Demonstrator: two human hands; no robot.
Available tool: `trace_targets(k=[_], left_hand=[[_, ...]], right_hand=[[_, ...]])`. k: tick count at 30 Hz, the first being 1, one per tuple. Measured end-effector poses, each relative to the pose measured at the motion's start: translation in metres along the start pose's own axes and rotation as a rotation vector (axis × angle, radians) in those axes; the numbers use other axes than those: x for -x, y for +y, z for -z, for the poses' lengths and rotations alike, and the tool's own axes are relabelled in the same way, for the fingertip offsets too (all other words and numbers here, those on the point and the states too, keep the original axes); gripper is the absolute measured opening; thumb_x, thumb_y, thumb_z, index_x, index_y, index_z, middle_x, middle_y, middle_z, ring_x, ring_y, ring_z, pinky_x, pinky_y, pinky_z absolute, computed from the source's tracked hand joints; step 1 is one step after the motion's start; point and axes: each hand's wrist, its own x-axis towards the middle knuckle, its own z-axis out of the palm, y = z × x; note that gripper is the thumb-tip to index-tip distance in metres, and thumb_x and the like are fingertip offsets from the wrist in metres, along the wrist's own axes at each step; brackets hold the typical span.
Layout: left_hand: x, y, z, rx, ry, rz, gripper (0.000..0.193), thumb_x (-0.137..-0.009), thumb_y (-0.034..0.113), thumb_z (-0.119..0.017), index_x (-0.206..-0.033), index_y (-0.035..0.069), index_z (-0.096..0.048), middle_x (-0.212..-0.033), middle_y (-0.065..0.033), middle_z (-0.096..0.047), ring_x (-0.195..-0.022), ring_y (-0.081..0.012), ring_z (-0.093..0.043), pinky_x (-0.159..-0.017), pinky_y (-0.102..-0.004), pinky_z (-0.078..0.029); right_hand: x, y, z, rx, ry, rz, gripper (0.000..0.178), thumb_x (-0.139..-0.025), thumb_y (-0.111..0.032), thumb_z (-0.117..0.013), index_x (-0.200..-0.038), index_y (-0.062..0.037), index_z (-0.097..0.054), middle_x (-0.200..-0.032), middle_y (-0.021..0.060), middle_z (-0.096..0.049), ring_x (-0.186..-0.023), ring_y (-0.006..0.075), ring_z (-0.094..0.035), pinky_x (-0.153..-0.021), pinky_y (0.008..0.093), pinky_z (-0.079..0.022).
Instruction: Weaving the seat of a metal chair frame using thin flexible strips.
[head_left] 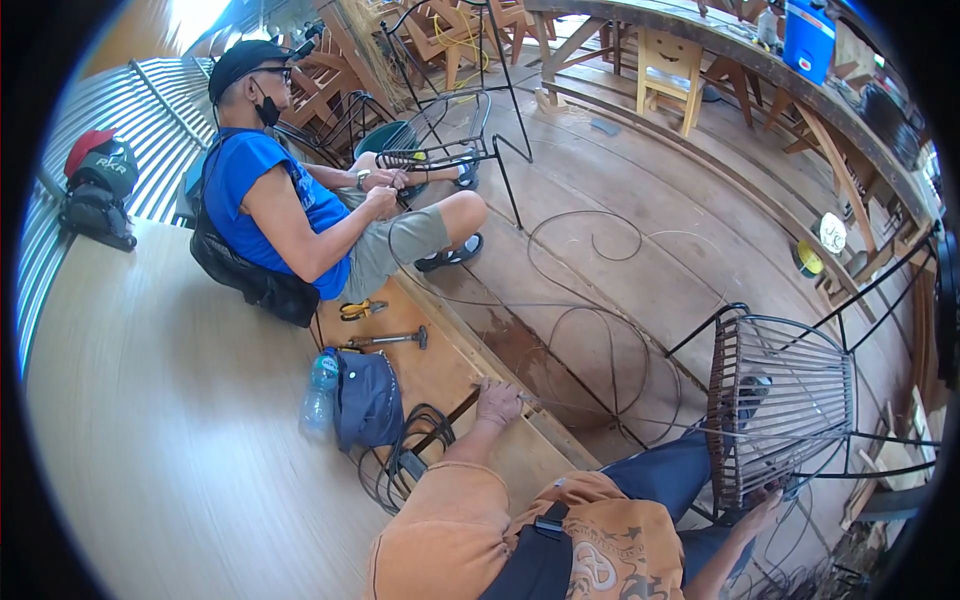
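Note:
My left hand (498,402) is closed over the edge of the wooden bench, with a thin brown cord (570,407) running out of it toward the chair. In front of my right leg stands a black metal chair frame (850,385), partly wrapped in rows of brown cord (728,410). My right hand (762,508) grips the near lower edge of this wrapped part; its fingers are partly hidden. Loops of the cord (612,375) lie loose on the floor between bench and chair.
On the bench lie yellow-handled pliers (362,310), a hammer (400,339), a water bottle (319,395), a dark blue cloth bag (366,400) and coiled black cable (425,430). At left a co-worker (290,200) handles another chair frame (440,130). A long workbench (690,40) stands behind.

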Motion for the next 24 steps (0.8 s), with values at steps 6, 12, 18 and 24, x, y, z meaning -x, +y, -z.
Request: trace_targets(k=[6, 12, 18, 24], left_hand=[[0.008, -0.004, 0.0, -0.042, 0.038, -0.019, 0.024, -0.083, 0.03, -0.049, -0.087, 0.012, -0.064, -0.093, -0.0086, -0.063, -0.096, -0.0261, -0.056, -0.099, -0.0462, -0.028], [-0.002, -0.004, -0.017, -0.063, 0.197, -0.119, 0.02, -0.08, 0.029, -0.052, -0.077, 0.013, -0.064, -0.08, -0.0087, -0.063, -0.081, -0.0287, -0.058, -0.091, -0.0468, -0.034], [-0.006, -0.032, -0.002, -0.254, 0.061, -0.521, 0.011, -0.071, 0.014, -0.056, -0.075, 0.01, -0.065, -0.078, -0.0081, -0.061, -0.073, -0.0298, -0.059, -0.077, -0.0458, -0.042], [-0.012, -0.11, 0.094, 0.091, 0.348, -0.399, 0.021, -0.086, 0.016, -0.05, -0.101, 0.002, -0.058, -0.082, -0.0151, -0.058, -0.082, -0.0321, -0.055, -0.069, -0.0403, -0.043]], right_hand=[[-0.023, -0.007, 0.017, 0.008, 0.047, -0.021, 0.051, -0.094, -0.045, -0.042, -0.081, 0.0014, -0.061, -0.064, 0.0061, -0.057, -0.057, 0.0144, -0.051, -0.055, 0.0276, -0.039], [-0.062, -0.012, 0.068, -0.154, 0.051, -0.234, 0.04, -0.092, -0.038, -0.046, -0.078, -0.0031, -0.061, -0.062, 0.0031, -0.056, -0.057, 0.0125, -0.053, -0.054, 0.0273, -0.041], [-0.024, -0.087, 0.033, 0.427, 0.297, 0.201, 0.038, -0.091, -0.023, -0.047, -0.121, -0.0009, -0.052, -0.112, 0.0239, -0.057, -0.106, 0.0386, -0.053, -0.094, 0.0422, -0.038], [0.08, -0.158, 0.024, -0.358, -0.56, -0.236, 0.026, -0.09, -0.024, -0.052, -0.096, -0.0017, -0.065, -0.081, 0.0045, -0.063, -0.07, 0.0099, -0.056, -0.063, 0.0265, -0.047]])
